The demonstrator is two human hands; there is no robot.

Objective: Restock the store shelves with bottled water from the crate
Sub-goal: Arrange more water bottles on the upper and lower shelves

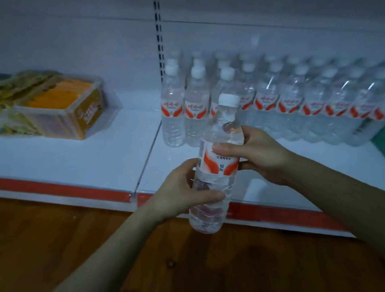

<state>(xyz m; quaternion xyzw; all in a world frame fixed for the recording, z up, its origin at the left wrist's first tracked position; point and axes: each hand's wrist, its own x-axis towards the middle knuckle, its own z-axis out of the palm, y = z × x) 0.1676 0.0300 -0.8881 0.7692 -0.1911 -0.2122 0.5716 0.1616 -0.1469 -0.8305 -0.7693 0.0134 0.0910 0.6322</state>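
Shop: stocked retail shelf (71,156)

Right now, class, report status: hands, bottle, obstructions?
Left hand and right hand grip one water bottle. Tilted, at shelf front. Stocked bottles behind; nothing between.

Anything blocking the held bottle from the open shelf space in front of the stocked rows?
Nothing visible. The left hand and right hand grip the bottle above the shelf's front edge; bare shelf lies between it and the standing bottles. The snack box sits well left.
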